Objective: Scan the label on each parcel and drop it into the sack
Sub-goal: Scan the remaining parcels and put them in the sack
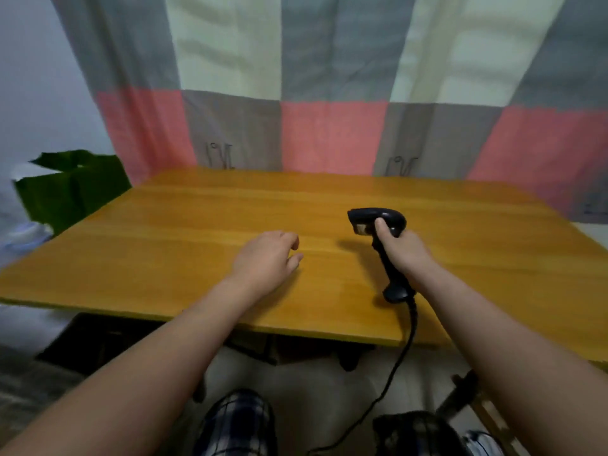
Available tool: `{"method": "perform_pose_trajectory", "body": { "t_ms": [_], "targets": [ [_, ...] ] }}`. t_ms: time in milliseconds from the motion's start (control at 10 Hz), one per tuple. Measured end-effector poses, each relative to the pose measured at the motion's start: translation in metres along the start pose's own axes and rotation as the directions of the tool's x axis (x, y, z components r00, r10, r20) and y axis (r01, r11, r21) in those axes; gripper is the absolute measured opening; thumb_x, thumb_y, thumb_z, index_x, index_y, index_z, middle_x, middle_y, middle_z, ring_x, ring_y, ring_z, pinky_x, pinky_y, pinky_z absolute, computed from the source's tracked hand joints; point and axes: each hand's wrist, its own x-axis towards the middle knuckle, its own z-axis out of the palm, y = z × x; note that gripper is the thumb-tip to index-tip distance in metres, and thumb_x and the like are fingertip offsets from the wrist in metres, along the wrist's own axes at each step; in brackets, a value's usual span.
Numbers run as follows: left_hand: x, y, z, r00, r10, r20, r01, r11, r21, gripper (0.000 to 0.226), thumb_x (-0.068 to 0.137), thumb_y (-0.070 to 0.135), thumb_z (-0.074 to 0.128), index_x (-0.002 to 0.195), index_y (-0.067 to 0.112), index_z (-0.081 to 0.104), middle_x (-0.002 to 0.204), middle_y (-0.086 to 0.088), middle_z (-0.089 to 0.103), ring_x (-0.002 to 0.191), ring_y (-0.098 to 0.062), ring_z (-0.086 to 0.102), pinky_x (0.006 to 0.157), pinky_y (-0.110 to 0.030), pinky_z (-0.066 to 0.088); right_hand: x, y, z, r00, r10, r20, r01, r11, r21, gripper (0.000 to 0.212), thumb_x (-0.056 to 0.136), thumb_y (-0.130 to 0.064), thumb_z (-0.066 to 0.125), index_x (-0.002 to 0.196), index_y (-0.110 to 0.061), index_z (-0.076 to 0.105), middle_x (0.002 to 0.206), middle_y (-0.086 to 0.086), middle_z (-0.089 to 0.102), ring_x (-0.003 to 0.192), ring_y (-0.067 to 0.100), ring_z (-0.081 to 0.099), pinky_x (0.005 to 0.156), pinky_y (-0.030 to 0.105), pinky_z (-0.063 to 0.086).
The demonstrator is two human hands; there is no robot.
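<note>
**Head view, one frame.**

**Hands:** Right hand (406, 250) grips the black handheld scanner (381, 220) round its handle, thumb up near the head. The scanner window faces left, twd the centre of the table (197, 225). The handle base sits at or just above the table top; contact can't be confirmed. Its cable (411, 337) runs off the near edge and down twd the floor.

Left hand (266, 258) hovers low over the table, near the scanner on its left, palm down, fingers loosely curled, holding nothing. Can't tell whether the fingertips touch the wood.

**Sack** (72, 189)**:** green, top open, standing off the table's far-left corner, well apart from both hands. Contents not visible.

**Parcel:** none in view, on the table or in either hand.

**Other:** patchwork curtain (329, 93) hangs behind the table.

**Assessment:** no parcel is presented, so the scan step isn't in hand at pres. This is either a gap between items or the end of the batch. The frame doesn't settle whether stock remains out of view.

**Next move, if stock remains:**
- Left hand must fetch a parcel from outside the view and hold it before the scanner window w/ the label facing it.
- Right hand need only aim and trigger.
- Then comes a long leftward reach to the sack.

If none remains, the scanner can be set down.
</note>
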Motion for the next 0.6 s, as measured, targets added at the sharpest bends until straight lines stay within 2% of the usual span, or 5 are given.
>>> {"method": "perform_pose_trajectory", "body": {
  "t_ms": [100,300,400,500,600],
  "targets": [
    [0.027,0.013,0.022,1.000,0.029,-0.001,-0.029,0.999,-0.019,0.026,0.098,0.035,0.046,0.116,0.018,0.054,0.113,-0.004,0.061,0.110,-0.025,0.053,0.083,-0.033,0.042,0.028,0.016,-0.002,0.998,0.055,-0.032,-0.058,0.994,-0.092,0.066,0.098,-0.055,0.036,0.117,0.003,0.062,0.114,0.023,0.064,0.095,0.036,0.059,0.072,0.035,0.041],
    [0.055,0.019,0.045,0.995,0.089,0.045,-0.092,0.993,0.073,0.027,0.099,0.035,0.042,0.117,0.018,0.051,0.116,-0.005,0.060,0.111,-0.028,0.053,0.083,-0.034,0.041,0.060,0.034,0.007,0.981,0.183,-0.065,-0.194,0.936,-0.292,0.064,0.095,-0.064,0.031,0.082,-0.006,0.055,0.081,0.008,0.053,0.077,0.026,0.051,0.074,0.036,0.040],
    [0.059,0.021,0.043,0.993,0.098,0.069,-0.106,0.988,0.110,0.028,0.099,0.034,0.041,0.118,0.017,0.051,0.117,-0.006,0.059,0.111,-0.028,0.053,0.083,-0.034,0.042,0.058,0.035,0.009,0.955,0.237,-0.181,-0.298,0.775,-0.557,0.074,0.091,-0.073,0.021,0.113,-0.009,0.050,0.103,0.010,0.061,0.100,0.031,0.055,0.094,0.041,0.035],
    [0.058,0.021,0.033,0.993,0.094,0.073,-0.102,0.987,0.127,0.028,0.099,0.033,0.042,0.119,0.016,0.051,0.118,-0.006,0.059,0.112,-0.028,0.053,0.083,-0.035,0.042,0.052,0.033,-0.001,0.969,0.065,-0.240,-0.202,0.767,-0.609,0.071,0.093,-0.067,0.028,0.128,-0.008,0.045,0.126,0.014,0.054,0.120,0.032,0.048,0.098,0.042,0.034],
    [0.059,0.022,0.012,0.993,0.111,0.045,-0.116,0.983,0.144,0.029,0.098,0.033,0.043,0.119,0.014,0.051,0.119,-0.008,0.060,0.112,-0.030,0.053,0.084,-0.036,0.042,0.042,0.019,-0.011,0.962,-0.208,-0.178,0.034,0.736,-0.677,0.053,0.096,-0.054,0.040,0.127,-0.012,0.047,0.126,0.012,0.050,0.121,0.031,0.044,0.098,0.042,0.034]
  ]
}}
